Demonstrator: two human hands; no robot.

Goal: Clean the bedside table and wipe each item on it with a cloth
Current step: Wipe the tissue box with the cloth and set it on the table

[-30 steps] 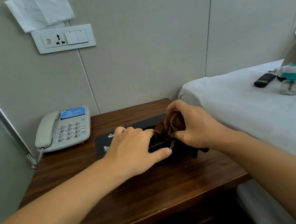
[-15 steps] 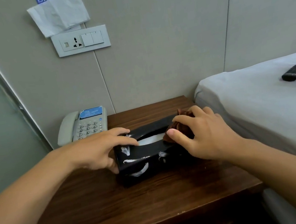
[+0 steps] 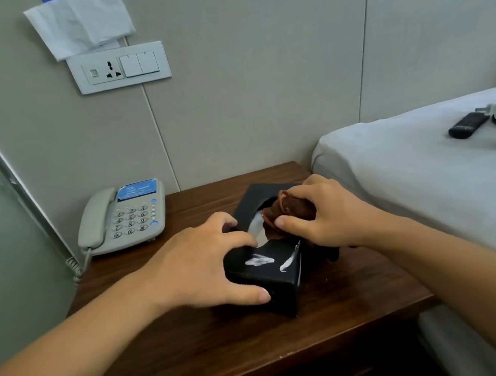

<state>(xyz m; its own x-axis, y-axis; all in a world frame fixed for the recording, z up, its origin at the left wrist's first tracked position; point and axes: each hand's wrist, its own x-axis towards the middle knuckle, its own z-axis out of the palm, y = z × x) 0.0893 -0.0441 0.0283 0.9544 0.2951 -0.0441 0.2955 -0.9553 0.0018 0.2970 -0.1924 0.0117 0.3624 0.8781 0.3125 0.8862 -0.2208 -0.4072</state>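
On table (image 3: 199,352): left hand (image 3: 200,263) grips tissue box (image 3: 269,267); right hand (image 3: 326,215) pinches cloth (image 3: 287,211), opening half hidden.

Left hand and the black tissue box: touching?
Touching. The head view shows the left hand gripping the tissue box: its thumb lies along the near side, its fingers curl over the top edge.

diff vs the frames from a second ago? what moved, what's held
The black rectangular tissue box has been turned: half a second ago it lay roughly crosswise, now one corner points at the camera. The left hand has shifted its grip to the box's near left end. The right hand still pinches the bunched brown cloth on the box top. The grey desk telephone and wooden bedside table are unchanged.
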